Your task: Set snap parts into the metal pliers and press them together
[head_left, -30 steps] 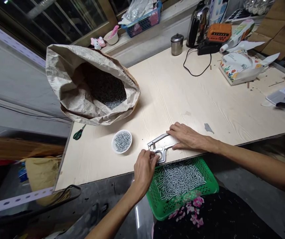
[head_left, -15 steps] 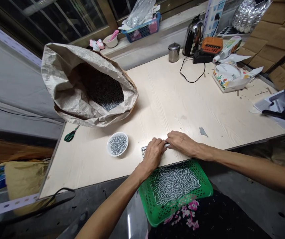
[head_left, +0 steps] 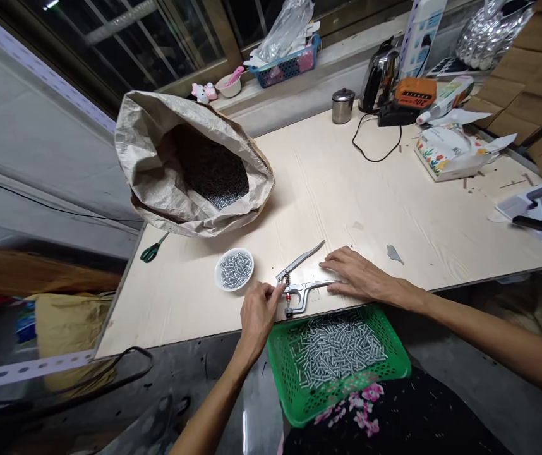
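- Left hand point(head_left: 258, 311): mine, near the table's front edge, thumb and forefinger pinched together at the head of the pliers point(head_left: 302, 289) (whether a small piece sits between them I cannot tell); the other fingers are curled.
- Right hand point(head_left: 359, 277): mine, fingers straight and close together, laid flat on the pliers' lower handle.
- Pliers: bare metal, lying on the table point(head_left: 347, 189) between my two hands; the upper handle stands raised, pointing away from me, so the handles gape.
- Bowl point(head_left: 216, 272): small, white, just left of the pliers, holding short metal pieces.
- Basket point(head_left: 306, 404): green, below the table edge on my lap, with a layer of metal pieces point(head_left: 332, 347) inside (same look as those in the bowl).
- Scissors point(head_left: 151, 251): green-handled, at the table's left edge.
- Sack point(head_left: 157, 158): large, paper, mouth open, on the far left corner; more of the small pieces show inside.
- Kettle point(head_left: 381, 66) and tissue pack point(head_left: 446, 155): far right, well apart from my hands.
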A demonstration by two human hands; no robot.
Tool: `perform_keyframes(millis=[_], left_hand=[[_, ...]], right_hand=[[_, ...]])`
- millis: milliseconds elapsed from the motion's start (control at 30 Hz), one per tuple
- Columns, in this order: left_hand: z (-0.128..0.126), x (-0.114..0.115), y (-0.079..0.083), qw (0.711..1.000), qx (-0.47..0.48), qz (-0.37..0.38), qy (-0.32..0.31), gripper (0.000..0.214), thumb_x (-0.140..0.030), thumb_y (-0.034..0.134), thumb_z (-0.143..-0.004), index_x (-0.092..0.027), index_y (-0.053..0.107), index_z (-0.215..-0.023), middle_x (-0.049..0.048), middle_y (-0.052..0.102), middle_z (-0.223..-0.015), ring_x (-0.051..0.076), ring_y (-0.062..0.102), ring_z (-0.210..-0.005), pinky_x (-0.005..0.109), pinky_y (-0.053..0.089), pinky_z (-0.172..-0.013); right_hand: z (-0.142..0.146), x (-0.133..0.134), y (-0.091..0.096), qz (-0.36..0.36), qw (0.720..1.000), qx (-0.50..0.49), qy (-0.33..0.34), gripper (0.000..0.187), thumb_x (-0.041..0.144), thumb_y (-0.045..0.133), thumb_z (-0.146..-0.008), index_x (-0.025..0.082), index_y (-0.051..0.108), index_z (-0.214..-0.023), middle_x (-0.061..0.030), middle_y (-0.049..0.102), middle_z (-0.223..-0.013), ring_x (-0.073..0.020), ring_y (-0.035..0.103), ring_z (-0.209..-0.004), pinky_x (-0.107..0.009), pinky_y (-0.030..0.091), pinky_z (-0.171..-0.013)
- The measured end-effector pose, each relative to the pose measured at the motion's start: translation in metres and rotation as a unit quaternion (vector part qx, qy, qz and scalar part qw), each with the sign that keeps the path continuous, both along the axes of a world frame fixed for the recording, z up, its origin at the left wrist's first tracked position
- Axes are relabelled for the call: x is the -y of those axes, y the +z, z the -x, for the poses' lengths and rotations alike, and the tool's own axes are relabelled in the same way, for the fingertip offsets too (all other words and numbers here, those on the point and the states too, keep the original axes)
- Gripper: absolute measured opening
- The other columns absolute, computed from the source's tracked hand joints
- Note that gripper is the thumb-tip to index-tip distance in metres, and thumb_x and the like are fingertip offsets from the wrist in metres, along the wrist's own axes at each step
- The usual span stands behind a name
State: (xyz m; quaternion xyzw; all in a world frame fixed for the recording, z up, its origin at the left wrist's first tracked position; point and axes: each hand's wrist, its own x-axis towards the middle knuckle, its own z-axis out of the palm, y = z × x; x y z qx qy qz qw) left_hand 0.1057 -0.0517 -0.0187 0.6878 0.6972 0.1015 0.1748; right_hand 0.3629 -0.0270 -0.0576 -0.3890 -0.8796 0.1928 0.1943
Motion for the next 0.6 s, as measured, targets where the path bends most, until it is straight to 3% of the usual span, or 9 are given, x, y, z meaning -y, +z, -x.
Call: perform_keyframes(millis=[100,200,367,500,600], left_hand=[[0.002,0.002,-0.005,0.993,-0.035,0.113,0.012,0.033,-0.047,0.061,-0.079,-0.016,0.064,-0.065,0.0034,0.060,-0.074,0.018,0.056,-0.074,0.026,0.034,-0.058],[0.003,-0.005,-0.009,0.986,-0.048,0.158,-0.021,0.025,-0.040,0.064,-0.078,-0.017,0.066,-0.069,0.0031,0.062,-0.078,0.016,0.057,-0.074,0.025,0.033,-0.058],[0.012,0.004,0.004,0.981,-0.115,0.093,-0.127,0.016,-0.021,0.057,-0.083,-0.016,0.066,-0.070,0.0064,0.062,-0.082,0.019,0.057,-0.082,0.028,0.040,-0.067],[0.010,0.029,0.031,0.983,-0.003,0.076,-0.164,0.014,-0.028,0.060,-0.085,-0.020,0.068,-0.077,0.0034,0.063,-0.081,0.017,0.059,-0.078,0.027,0.044,-0.067],[0.018,0.022,0.043,0.988,0.008,0.030,-0.153,0.013,-0.033,0.061,-0.084,-0.023,0.069,-0.086,0.0024,0.065,-0.083,0.017,0.060,-0.079,0.027,0.045,-0.066]], right_hand=[[0.010,0.006,-0.011,-0.014,1.000,0.004,-0.012,0.020,0.032,0.054,-0.090,0.019,0.061,-0.103,-0.0077,0.058,-0.098,-0.0220,0.047,-0.093,-0.036,0.039,-0.080],[0.017,0.010,-0.021,-0.039,0.998,0.020,-0.035,0.016,0.026,0.046,-0.094,0.019,0.061,-0.091,-0.0058,0.058,-0.089,-0.0203,0.047,-0.085,-0.035,0.037,-0.076],[0.018,0.010,-0.027,-0.046,0.998,0.015,-0.051,0.022,0.025,0.040,-0.096,0.019,0.059,-0.088,-0.0058,0.058,-0.085,-0.0201,0.047,-0.081,-0.034,0.036,-0.073],[0.016,0.010,-0.028,-0.039,0.998,-0.009,-0.058,0.023,0.027,0.038,-0.096,0.020,0.060,-0.089,-0.0063,0.059,-0.085,-0.0207,0.048,-0.081,-0.035,0.037,-0.072],[0.016,0.011,-0.031,-0.038,0.997,-0.016,-0.058,0.023,0.028,0.038,-0.096,0.021,0.060,-0.090,-0.0062,0.059,-0.085,-0.0210,0.049,-0.081,-0.036,0.038,-0.072]])
